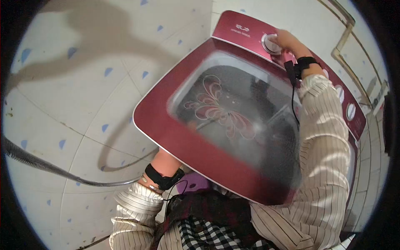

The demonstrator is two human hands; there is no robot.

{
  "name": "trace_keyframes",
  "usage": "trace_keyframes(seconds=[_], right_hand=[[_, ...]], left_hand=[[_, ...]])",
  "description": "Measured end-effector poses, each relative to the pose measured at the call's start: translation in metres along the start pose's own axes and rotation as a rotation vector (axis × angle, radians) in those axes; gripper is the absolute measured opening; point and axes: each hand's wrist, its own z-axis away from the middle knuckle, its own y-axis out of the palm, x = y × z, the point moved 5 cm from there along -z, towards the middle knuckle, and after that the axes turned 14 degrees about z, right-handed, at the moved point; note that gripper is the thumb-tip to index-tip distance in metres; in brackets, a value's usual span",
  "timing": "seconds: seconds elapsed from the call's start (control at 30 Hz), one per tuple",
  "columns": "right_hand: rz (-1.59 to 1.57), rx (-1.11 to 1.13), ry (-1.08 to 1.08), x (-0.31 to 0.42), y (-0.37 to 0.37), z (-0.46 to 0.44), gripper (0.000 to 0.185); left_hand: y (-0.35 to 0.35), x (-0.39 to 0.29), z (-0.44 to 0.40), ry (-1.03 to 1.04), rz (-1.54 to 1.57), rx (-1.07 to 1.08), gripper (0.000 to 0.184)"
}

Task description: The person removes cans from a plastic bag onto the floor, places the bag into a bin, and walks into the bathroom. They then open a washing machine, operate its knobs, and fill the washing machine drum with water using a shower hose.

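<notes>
My right hand [286, 41] is closed on a round white-rimmed knob [271, 44] on the control panel [246, 31] of a dark red washing machine. The machine's red-framed lid [156, 112] is shut, with a see-through window [233, 100] that bears a flower pattern. My left forearm reaches beneath the near left edge of the machine's top, and the hand itself is hidden there. A ribbed metal hose [58, 168] runs from the left to just beside my left wrist. Black bands with cables sit on both wrists.
More knobs [351, 111] line the right part of the panel. Beige pipes [343, 46] run along the wall at the upper right. White tiles with blue marks [108, 71] cover the wall at left. Something purple [193, 183] shows below the machine's near edge.
</notes>
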Motion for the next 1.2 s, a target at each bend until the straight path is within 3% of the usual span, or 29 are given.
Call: trace_keyframes(seconds=[0.03,0.1,0.13,0.17,0.2,0.23,0.27,0.3,0.37,0.43,0.5,0.53,0.77,0.83,0.87,0.97,1.03,1.1,1.17,1.2], right_hand=[[-0.009,-0.121,-0.06,0.013,-0.027,0.022,0.045],[-0.277,-0.114,-0.294,0.057,-0.085,0.082,0.05],[-0.485,0.058,-0.373,0.079,-0.102,0.117,0.05],[-0.462,0.256,-0.376,0.107,-0.14,0.168,0.052],[-0.451,0.269,-0.536,0.121,-0.148,0.207,0.056],[-0.424,0.035,-0.738,0.138,-0.162,0.248,0.052],[-0.452,0.176,-0.739,0.149,-0.169,0.285,0.056],[-0.479,0.317,-0.736,0.16,-0.177,0.32,0.061],[-0.299,0.222,-0.656,0.175,-0.169,0.374,0.071],[-0.26,0.304,-0.559,0.182,-0.155,0.405,0.069],[0.06,0.152,-0.38,0.179,-0.139,0.42,0.062],[0.029,0.129,-0.295,0.177,-0.135,0.427,0.058],[0.165,-0.023,-0.267,0.152,-0.182,0.43,0.051],[0.246,-0.102,-0.242,0.14,-0.202,0.424,0.048],[0.252,-0.191,-0.195,0.128,-0.21,0.421,0.047],[0.352,-0.41,-0.021,0.087,-0.231,0.407,0.046],[0.356,-0.578,-0.017,0.051,-0.241,0.39,0.042],[0.278,-0.65,0.156,0.016,-0.245,0.372,0.045],[-0.14,-0.637,-0.076,0.018,-0.26,0.352,0.044],[0.063,-0.662,0.023,-0.007,-0.255,0.338,0.043]], left_hand=[[0.001,0.0,0.0,0.021,-0.017,-0.001,0.019],[0.006,0.002,0.0,0.049,-0.05,0.015,0.019],[0.009,0.004,0.0,0.063,-0.071,0.024,0.02],[0.012,0.005,0.001,0.078,-0.1,0.032,0.02],[0.013,0.004,0.001,0.089,-0.122,0.04,0.02],[0.014,0.002,0.001,0.094,-0.147,0.059,0.02],[0.01,-0.007,0.0,0.1,-0.131,0.067,0.02],[-0.001,-0.02,-0.003,0.12,-0.175,0.005,0.021],[-0.005,-0.026,-0.003,0.142,-0.203,-0.055,0.022],[0.003,-0.015,0.001,0.211,0.057,-0.031,0.024],[0.016,-0.003,0.006,0.182,0.125,-0.031,0.023],[0.022,0.002,0.008,0.145,0.173,-0.039,0.023],[-0.016,-0.045,-0.013,0.285,0.066,-0.09,0.013],[0.001,-0.031,-0.009,-0.042,-0.222,0.335,0.013],[-0.007,-0.04,-0.013,-0.055,-0.058,0.194,0.016],[-0.008,-0.044,-0.016,-0.121,-0.088,0.245,0.019],[-0.007,-0.045,-0.017,-0.118,-0.088,0.239,0.019],[-0.007,-0.044,-0.017,-0.121,-0.093,0.234,0.019],[-0.006,-0.041,-0.018,-0.229,-0.065,0.318,0.023],[-0.005,-0.041,-0.018,-0.228,-0.071,0.324,0.023]])
